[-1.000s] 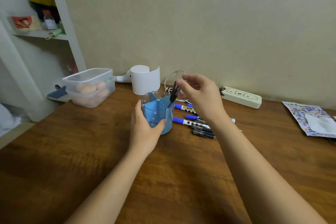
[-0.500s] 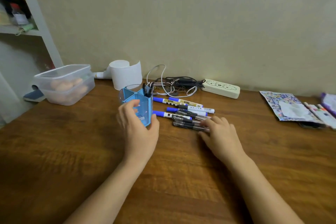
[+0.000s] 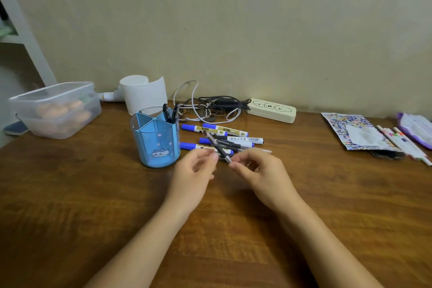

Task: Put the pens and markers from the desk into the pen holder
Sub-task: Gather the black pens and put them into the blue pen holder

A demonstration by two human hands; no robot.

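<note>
A blue pen holder (image 3: 155, 145) with a cat picture stands on the wooden desk (image 3: 93, 194); two dark pens (image 3: 170, 113) stick out of its back right compartment. Right of it lie several blue-capped markers (image 3: 203, 129) and dark pens (image 3: 233, 144) in a loose pile. In front of that pile a black pen (image 3: 211, 141) is raised at a slant. My right hand (image 3: 264, 175) pinches its near end, and the fingertips of my left hand (image 3: 191, 175) close on its middle. The pen is blurred.
A clear lidded box (image 3: 56, 110) sits far left, with a white paper roll (image 3: 145, 93) behind the holder. Tangled cables (image 3: 210, 107) and a cream power strip (image 3: 271, 110) lie along the wall. A patterned pouch (image 3: 355, 133) and thin coloured pens (image 3: 404, 145) lie far right.
My right hand dropped a pen into the holder, reached to the pile and lifted a black pen. My left hand let go of the holder and came over to that pen.
</note>
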